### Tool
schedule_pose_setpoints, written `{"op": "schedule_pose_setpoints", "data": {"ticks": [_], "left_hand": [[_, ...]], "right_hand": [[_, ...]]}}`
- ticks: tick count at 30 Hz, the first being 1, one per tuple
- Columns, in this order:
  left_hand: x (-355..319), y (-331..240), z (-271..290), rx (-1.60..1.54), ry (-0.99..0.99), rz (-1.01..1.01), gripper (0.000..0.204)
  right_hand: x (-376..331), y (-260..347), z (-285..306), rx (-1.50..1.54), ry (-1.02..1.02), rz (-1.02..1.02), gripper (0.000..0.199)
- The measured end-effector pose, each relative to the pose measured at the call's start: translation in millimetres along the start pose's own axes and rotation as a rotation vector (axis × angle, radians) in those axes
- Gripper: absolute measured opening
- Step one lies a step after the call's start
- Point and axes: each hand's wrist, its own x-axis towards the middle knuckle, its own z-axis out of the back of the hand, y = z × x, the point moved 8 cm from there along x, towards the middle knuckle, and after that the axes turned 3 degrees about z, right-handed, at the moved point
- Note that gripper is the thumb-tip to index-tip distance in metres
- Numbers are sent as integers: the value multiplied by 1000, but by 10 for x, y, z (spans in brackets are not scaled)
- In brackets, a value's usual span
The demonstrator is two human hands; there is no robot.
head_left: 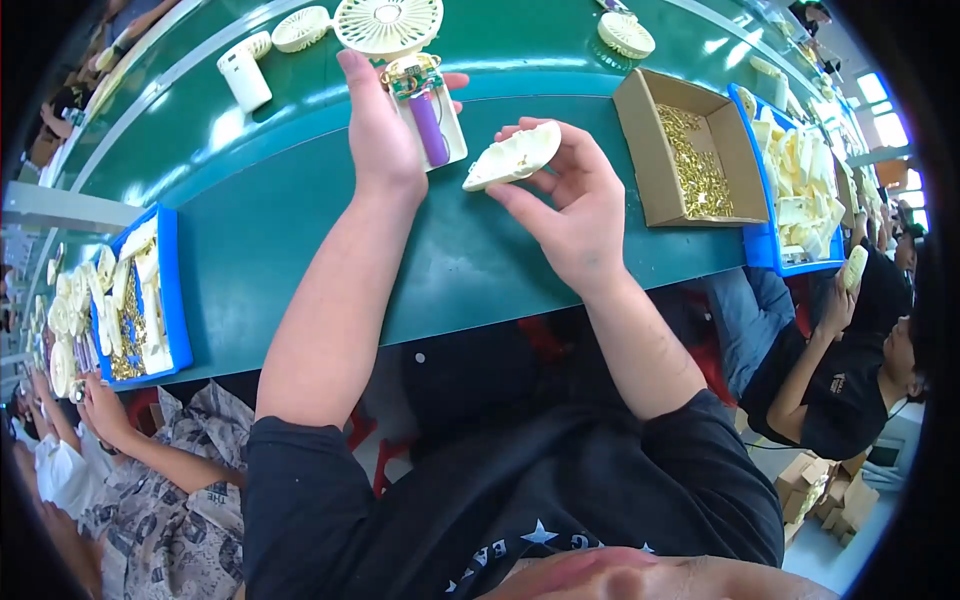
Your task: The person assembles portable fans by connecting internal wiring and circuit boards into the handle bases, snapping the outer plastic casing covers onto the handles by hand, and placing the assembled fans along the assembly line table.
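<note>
My left hand (383,150) is closed round the open handle of a cream handheld fan (388,25), its round grille pointing away from me. Inside the handle lie a purple cylindrical battery (429,130) and, above it, a green circuit board (414,82) with gold-coloured parts. To the right, my right hand (585,205) pinches a curved cream plastic shell (515,157) between thumb and fingers, tilted over the green table (480,260). The shell and the fan are a short way apart.
A cardboard box (640,150) of small gold-coloured parts stands at right, beside a blue bin (792,266) of cream shells. At left is another blue bin (178,330) with mixed parts. More fans (245,82) lie on the shiny green surface beyond. Co-workers sit on both sides.
</note>
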Motion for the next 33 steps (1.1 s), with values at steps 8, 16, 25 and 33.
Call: {"op": "schedule_pose_setpoints", "data": {"ticks": [8, 16, 25, 33], "left_hand": [[21, -63, 81, -103, -22, -86, 78], [-19, -22, 108, -149, -13, -101, 82], [-103, 25, -14, -143, 66, -117, 83], [-95, 58, 7, -105, 73, -130, 82]], "right_hand": [[12, -128, -261, -97, 13, 93, 51], [20, -50, -344, -298, 24, 189, 52], [57, 35, -326, -420, -44, 254, 54], [96, 12, -318, -465, -63, 233, 54]]}}
